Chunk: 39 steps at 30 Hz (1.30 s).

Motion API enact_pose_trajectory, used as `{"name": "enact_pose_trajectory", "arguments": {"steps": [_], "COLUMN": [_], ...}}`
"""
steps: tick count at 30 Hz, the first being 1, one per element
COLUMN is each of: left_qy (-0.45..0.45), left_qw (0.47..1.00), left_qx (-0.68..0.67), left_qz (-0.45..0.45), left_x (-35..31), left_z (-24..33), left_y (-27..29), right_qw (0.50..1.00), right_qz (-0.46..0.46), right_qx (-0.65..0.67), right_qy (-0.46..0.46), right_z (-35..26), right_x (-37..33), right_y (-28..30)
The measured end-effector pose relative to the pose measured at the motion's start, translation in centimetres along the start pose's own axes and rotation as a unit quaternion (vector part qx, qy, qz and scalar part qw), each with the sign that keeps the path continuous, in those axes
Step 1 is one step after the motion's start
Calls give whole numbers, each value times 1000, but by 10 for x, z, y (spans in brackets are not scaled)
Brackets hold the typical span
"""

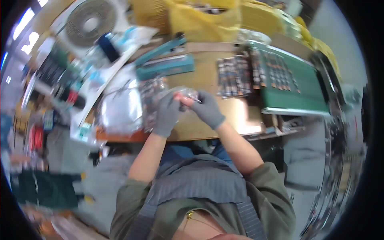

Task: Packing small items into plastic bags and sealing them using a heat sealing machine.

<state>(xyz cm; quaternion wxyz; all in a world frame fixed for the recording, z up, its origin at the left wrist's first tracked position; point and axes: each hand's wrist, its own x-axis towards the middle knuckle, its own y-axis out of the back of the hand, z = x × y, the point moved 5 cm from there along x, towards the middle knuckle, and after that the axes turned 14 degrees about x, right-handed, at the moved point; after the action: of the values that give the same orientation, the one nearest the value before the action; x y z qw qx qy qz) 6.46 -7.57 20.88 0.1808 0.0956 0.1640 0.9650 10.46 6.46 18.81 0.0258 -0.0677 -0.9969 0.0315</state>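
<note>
While both forearms reach fwd over the tan tabletop (196, 125), the L grip (167, 114) and R grip (208, 110), in gray gloves w/ bare fingertips showing, meet near the tabletop's middle, tips touching or v. nearly. A crinkled clear plastic piece (192, 93) sits right at the fingertips, btwn the two hands & a bit toward the R side. R grip is narrow, thumb & fingers pinched on it; L fingers are bunched close to it, but can't tell if they hold it too (blur). Contents, if any, unclear.

Just L of the L grip: a heap of small wrapped pcs (149, 93), then a stack of flat clear bags (121, 112). Beyond the hands, a teal long-armed device (168, 69). To the R, well apart from the R grip: rows of dark slim pcs (233, 78), w/ more on a green board (306, 89).
</note>
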Motion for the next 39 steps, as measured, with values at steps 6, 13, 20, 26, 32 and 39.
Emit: {"name": "enact_pose_trajectory", "arguments": {"steps": [6, 13, 20, 26, 32, 39], "left_qy": [104, 50, 33, 66, 74, 162], "left_qw": [904, 960, 986, 979, 992, 981], "left_qx": [-334, -275, 150, 185, 99, 53], "left_qz": [-248, -26, -59, -47, -34, -89], "left_x": [-26, 19, 98, 154, 166, 156], "left_z": [18, 15, -60, -81, -116, -143], "left_y": [-47, 2, -114, -219, -225, -207], "right_qw": [995, 915, 793, 827, 837, 902], "right_qz": [38, 220, 239, 258, 298, 341], "right_qx": [-66, -328, -556, -479, -416, -248], "right_qy": [-64, 75, -70, -142, -196, -89], "right_z": [71, -45, -9, 59, 75, 86], "right_x": [2, 30, 65, 105, 112, 93], "right_y": [109, 254, 328, 273, 255, 253]}}
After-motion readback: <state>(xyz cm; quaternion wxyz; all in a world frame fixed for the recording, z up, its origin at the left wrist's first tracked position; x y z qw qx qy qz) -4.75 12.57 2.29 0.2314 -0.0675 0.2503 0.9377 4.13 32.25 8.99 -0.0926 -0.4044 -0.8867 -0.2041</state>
